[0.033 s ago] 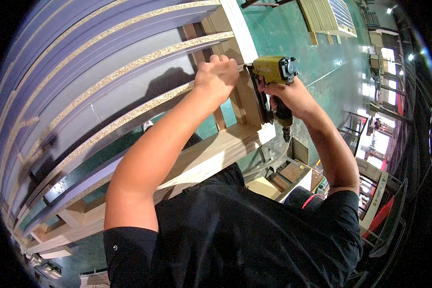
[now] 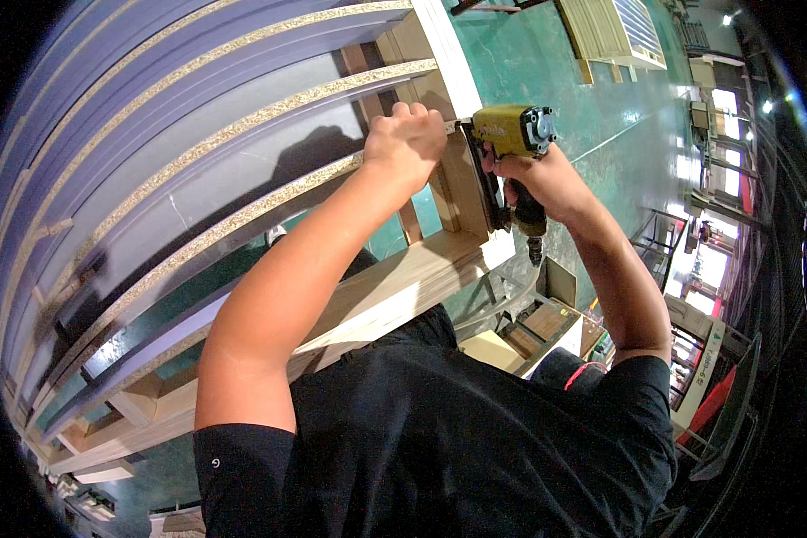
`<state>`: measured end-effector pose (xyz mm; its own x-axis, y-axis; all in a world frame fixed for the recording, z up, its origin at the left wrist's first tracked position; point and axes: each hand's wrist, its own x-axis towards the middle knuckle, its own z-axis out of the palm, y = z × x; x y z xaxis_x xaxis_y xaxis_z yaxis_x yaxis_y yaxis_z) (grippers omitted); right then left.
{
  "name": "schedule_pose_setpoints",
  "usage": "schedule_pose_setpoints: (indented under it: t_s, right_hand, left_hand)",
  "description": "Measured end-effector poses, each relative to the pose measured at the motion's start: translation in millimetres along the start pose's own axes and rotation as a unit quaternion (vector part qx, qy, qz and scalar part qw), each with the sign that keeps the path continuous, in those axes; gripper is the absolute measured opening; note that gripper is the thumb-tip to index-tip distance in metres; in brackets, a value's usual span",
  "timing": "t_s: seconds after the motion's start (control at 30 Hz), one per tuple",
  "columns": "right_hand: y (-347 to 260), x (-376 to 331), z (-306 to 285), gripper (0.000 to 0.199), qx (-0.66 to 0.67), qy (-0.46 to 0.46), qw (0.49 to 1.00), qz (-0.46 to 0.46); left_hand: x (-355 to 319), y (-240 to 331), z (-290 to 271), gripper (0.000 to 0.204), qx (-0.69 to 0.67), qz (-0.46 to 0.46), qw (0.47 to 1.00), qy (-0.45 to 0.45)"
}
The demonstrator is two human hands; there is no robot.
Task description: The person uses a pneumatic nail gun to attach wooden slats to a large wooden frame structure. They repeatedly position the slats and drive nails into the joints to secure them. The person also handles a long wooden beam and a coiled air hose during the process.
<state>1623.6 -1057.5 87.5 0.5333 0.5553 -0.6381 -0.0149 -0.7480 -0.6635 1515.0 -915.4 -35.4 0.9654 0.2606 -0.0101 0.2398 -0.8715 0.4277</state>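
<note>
My left hand is closed over the edge of a pale wooden upright of a large furniture frame. My right hand grips the black handle of a yellow nail gun, whose nose presses against the same upright just right of my left fingers. Long chipboard panels with grey faces and raw speckled edges run leftward from the upright. A light wooden rail crosses beneath my arms.
The green floor lies beyond the frame. An open cardboard box with wood pieces stands below the nail gun. Slatted wooden frames lean at the top right. Racks and bright windows fill the right side.
</note>
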Motion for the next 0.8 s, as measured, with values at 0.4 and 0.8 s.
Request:
schedule_pose_setpoints:
  t_s: [0.4, 0.8]
  right_hand:
    - [7.0, -5.2, 0.2, 0.025, -0.044, 0.020, 0.999, 0.009]
    - [37.6, -72.1, 25.4, 0.024, 0.111, 0.092, 0.988, 0.057]
  left_hand:
    - [2.0, 2.3, -8.1, 0.016, -0.015, -0.011, 0.999, -0.033]
    - [4.9, -2.4, 0.3, 0.018, 0.009, 0.016, 0.999, -0.026]
